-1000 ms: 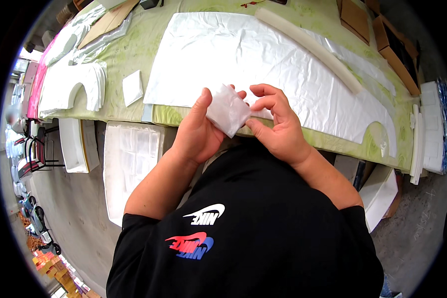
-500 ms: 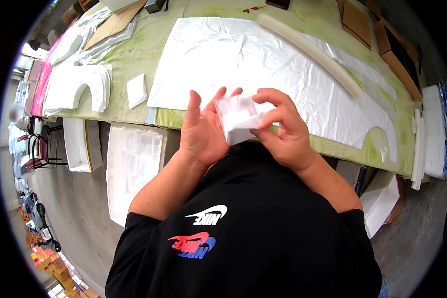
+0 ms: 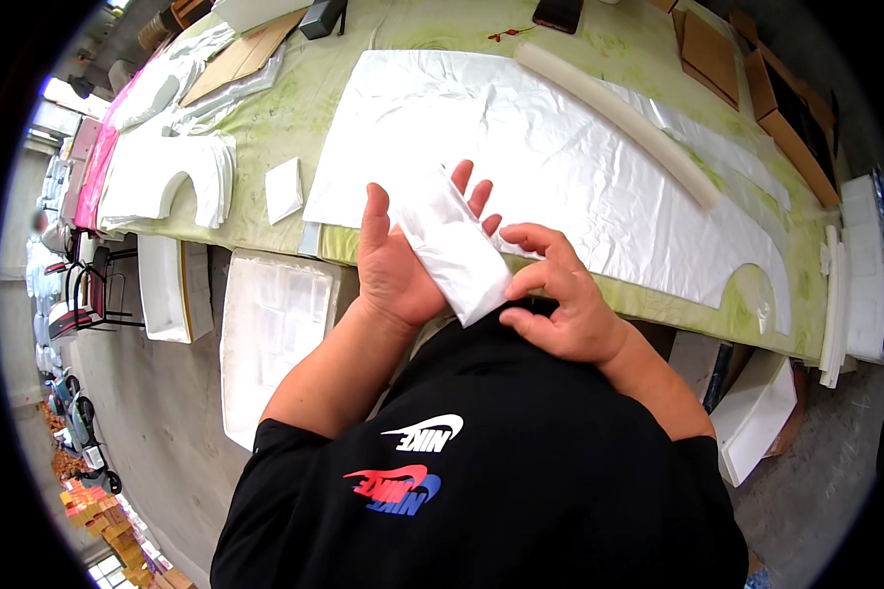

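A white, folded plastic packet [image 3: 457, 257] lies slantwise across the palm of my left hand [image 3: 400, 267]. That hand is palm up, its thumb raised and its fingertips showing beyond the packet's far edge. My right hand [image 3: 565, 304] is beside the packet's lower right edge, fingers bent and apart from the thumb. A fingertip is at the packet's edge; whether it touches cannot be made out. Beyond both hands, a large white plastic sheet [image 3: 442, 118] is spread on the table. A smaller folded white packet [image 3: 284, 190] rests left of the sheet.
The table has a green patterned cover [image 3: 265, 123]. A long pale roll [image 3: 619, 123] lies over the sheet. Stacked white cut sheets [image 3: 167, 177] are at the left. Below the table edge stands a white bin [image 3: 241, 393] holding pale packets. Cardboard boxes [image 3: 791, 123] are at far right.
The packet, earlier folded up and pinched by my right fingers, now lies flatter and longer over my left palm. My right hand has loosened and moved slightly lower.
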`<state>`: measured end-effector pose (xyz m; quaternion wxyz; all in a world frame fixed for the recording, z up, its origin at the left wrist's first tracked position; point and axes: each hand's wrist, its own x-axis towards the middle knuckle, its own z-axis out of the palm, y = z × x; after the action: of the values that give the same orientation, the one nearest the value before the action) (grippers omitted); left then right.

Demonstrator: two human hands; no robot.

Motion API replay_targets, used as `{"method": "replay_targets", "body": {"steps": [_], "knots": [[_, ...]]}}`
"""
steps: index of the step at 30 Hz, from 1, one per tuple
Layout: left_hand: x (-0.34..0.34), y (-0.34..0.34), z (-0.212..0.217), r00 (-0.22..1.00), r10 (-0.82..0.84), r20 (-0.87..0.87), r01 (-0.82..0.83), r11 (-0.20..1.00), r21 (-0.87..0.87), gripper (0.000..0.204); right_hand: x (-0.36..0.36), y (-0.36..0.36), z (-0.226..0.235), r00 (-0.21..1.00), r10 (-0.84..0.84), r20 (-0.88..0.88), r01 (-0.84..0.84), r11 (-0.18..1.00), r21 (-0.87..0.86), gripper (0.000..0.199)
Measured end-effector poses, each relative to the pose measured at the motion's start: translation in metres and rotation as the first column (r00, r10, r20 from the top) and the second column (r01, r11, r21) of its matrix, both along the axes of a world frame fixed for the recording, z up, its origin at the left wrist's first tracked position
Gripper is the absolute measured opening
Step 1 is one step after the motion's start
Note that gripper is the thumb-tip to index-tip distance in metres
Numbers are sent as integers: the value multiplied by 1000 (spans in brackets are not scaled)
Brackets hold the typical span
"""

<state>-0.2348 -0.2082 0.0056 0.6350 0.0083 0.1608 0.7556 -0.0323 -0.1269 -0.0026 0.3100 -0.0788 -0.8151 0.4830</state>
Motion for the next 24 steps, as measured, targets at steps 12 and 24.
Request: {"method": "replay_targets", "body": {"steps": [12,24], "knots": [[22,10,13,969,-72,-234,88,994,59,71,-2,-15,-14,980,-77,184,181,727,-662,28],[15,9,10,947,-64,-315,67,998,-3,55,-4,-13,-16,1000,6,16,8,645,-764,35]]}}
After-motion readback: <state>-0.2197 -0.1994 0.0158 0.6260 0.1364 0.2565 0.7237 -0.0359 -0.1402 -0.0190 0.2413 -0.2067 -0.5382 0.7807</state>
